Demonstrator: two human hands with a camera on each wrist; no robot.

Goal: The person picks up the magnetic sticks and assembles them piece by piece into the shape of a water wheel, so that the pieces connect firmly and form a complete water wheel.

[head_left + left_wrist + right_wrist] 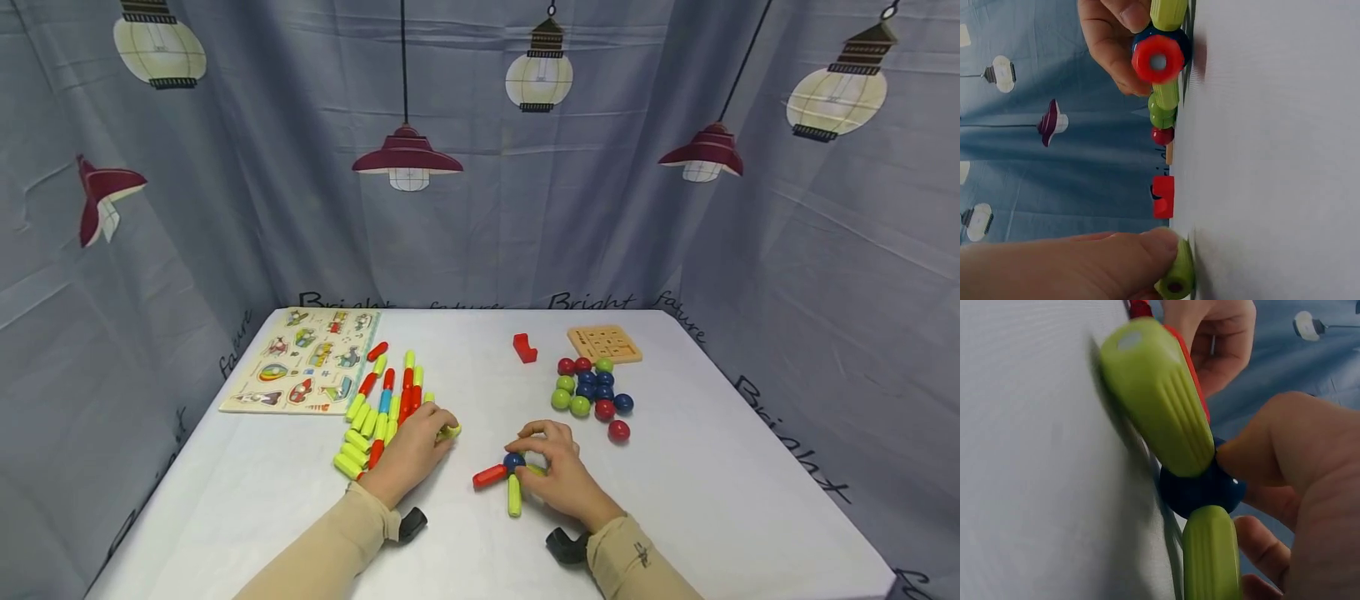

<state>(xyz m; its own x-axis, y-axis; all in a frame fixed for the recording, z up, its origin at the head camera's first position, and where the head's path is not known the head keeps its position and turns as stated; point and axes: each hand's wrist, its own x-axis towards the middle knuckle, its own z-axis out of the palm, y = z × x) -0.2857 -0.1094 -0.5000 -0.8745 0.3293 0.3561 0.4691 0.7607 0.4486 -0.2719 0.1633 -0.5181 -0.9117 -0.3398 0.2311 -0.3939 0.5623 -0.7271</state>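
Place: small curtained booth; wider room hidden
Grey-blue, lamp-printed fabric curtain (pixel 465 233): hangs on three sides
White flat surface (pixel 675 500): bears colourful toy rods (pixel 386 401), glossy round balls (pixel 587 391)

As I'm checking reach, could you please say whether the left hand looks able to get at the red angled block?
Probably yes: only bare white tabletop seems to lie between the left hand and the red angled block, though that hand holds a yellow-green rod and may need to release it.
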